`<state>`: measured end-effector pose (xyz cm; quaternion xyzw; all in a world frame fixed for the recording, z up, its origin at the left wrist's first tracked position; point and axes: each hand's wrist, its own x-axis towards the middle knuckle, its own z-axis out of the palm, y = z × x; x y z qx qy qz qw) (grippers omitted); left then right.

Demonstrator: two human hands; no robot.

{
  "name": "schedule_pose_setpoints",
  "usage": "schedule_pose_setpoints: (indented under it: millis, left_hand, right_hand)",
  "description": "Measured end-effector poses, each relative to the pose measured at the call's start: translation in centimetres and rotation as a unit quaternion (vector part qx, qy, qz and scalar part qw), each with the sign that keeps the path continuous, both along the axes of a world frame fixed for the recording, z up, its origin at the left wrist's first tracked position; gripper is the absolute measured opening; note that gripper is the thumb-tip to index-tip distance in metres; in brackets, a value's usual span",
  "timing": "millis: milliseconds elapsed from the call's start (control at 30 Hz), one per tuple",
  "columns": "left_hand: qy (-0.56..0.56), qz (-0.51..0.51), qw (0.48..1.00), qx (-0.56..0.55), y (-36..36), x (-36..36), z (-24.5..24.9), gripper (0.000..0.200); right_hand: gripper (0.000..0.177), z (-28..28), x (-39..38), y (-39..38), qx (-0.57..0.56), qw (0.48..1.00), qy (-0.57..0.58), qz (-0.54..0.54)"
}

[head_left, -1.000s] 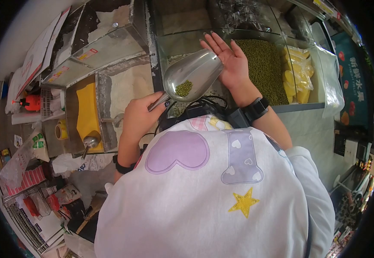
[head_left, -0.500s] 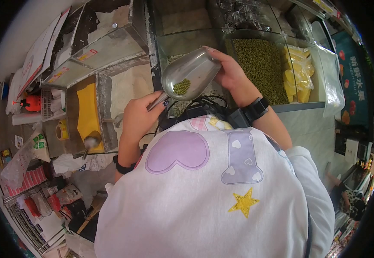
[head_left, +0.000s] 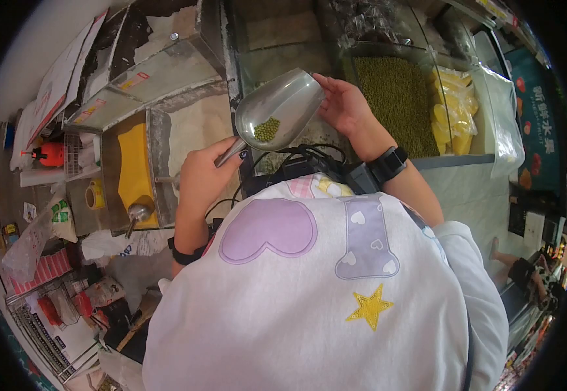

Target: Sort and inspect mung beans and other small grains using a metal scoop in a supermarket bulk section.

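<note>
A metal scoop [head_left: 283, 107] is tilted above the glass-walled bins, with a small heap of green beans [head_left: 267, 129] near its handle end. My left hand [head_left: 206, 176] is closed around the scoop's handle. At the scoop's front lip, my right hand [head_left: 347, 109] has its fingers bent, the fingertips at or just beside the metal edge; whether they press on it is hard to tell. Just right of that hand lies a bin full of green beans [head_left: 397, 104].
Yellow packets [head_left: 453, 111] fill the bin at the right. On the left are a bin of pale powder [head_left: 198, 127], a yellow-lined bin [head_left: 133, 163] with another scoop [head_left: 141, 211], and a roll of tape [head_left: 94, 195]. Black cables [head_left: 306, 156] lie against my body. A person's leg [head_left: 504, 254] shows far right.
The scoop and my left hand have moved slightly left. My right hand's fingers have loosened from their hold at the scoop's lip. More of the person at the far right shows.
</note>
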<state>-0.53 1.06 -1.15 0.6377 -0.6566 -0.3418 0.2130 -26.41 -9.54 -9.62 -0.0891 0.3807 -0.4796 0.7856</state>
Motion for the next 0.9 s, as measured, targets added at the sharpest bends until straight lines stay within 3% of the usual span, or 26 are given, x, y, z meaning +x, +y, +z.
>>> schedule_pose_setpoints:
  millis: [267, 367, 600, 900]
  left_hand:
    - [-0.023, -0.027, 0.999, 0.017, -0.4, -1.7, 0.0, 0.03]
    - [-0.026, -0.052, 0.998, 0.02, -0.9, -3.2, 0.1, 0.03]
    - [-0.054, -0.094, 0.994, 0.023, -3.0, -7.9, 0.6, 0.028]
    - [-0.094, -0.117, 0.988, 0.047, -3.2, -15.6, 1.9, 0.027]
  right_hand:
    - [0.046, 0.6, -2.6, 1.6, 0.083, 0.996, -0.008, -0.017]
    - [0.046, -0.3, -5.8, 2.6, 0.075, 0.991, -0.062, -0.092]
    - [0.046, 1.1, -15.7, 5.6, 0.031, 0.952, -0.025, -0.303]
    - [0.044, 0.4, -24.2, 8.2, 0.09, 0.94, -0.066, -0.321]
